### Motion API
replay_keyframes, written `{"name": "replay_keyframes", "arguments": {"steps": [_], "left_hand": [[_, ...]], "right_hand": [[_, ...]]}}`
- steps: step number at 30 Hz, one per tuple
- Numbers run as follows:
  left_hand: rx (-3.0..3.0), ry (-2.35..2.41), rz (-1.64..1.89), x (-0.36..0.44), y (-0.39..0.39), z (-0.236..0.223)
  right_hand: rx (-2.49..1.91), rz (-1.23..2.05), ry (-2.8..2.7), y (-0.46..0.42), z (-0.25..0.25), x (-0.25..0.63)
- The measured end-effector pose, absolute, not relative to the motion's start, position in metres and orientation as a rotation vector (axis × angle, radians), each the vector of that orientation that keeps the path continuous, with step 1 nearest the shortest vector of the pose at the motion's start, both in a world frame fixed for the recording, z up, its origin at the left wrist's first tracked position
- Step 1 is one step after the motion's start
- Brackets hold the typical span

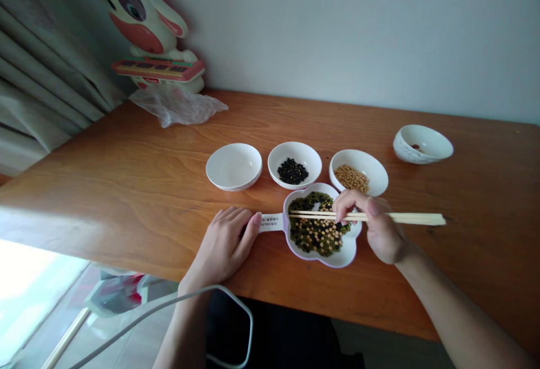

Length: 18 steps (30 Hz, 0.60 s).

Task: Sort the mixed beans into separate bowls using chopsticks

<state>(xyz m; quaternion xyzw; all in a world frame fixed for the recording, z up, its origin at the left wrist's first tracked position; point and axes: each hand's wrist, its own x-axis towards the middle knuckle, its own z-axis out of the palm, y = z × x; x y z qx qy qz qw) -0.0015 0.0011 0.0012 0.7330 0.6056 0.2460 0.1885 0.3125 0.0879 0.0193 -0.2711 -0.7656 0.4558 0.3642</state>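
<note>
I had the left hand (223, 242) closed on the printed handle (271, 222) of a white, lilac-rimmed, flower-shaped dish (349, 245), at the dish's nine o'clock. It lay near the front edge of a brown wooden table (147, 189), holding mixed green, black and tan beans (314, 239). At three, I had the right hand (382, 234) clamped on two pale, slender chopsticks (415, 219), tips at the dish's nine-o'clock side. Beyond, I saw a plain white round bowl (234, 169) at ten, a white bowl of black beans (311, 158) at eleven and a white bowl of tan beans (377, 175) at one. Farthest stood a textured white bowl (436, 144) at two and a cream-and-pink cow toy (147, 34) toward eleven.

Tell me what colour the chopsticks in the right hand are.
The chopsticks are plain pale cream-yellow, seen best in the head view, the only one here.
</note>
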Motion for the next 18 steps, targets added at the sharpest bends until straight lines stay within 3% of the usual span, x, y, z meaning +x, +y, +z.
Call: {"name": "replay_keyframes", "arguments": {"steps": [18], "left_hand": [[2.07, 1.711, 0.704, -0.0012, 0.0006, 0.0017]], "right_hand": [[-0.684, 1.16, -1.975, 0.0869, 0.019, 0.3102]]}}
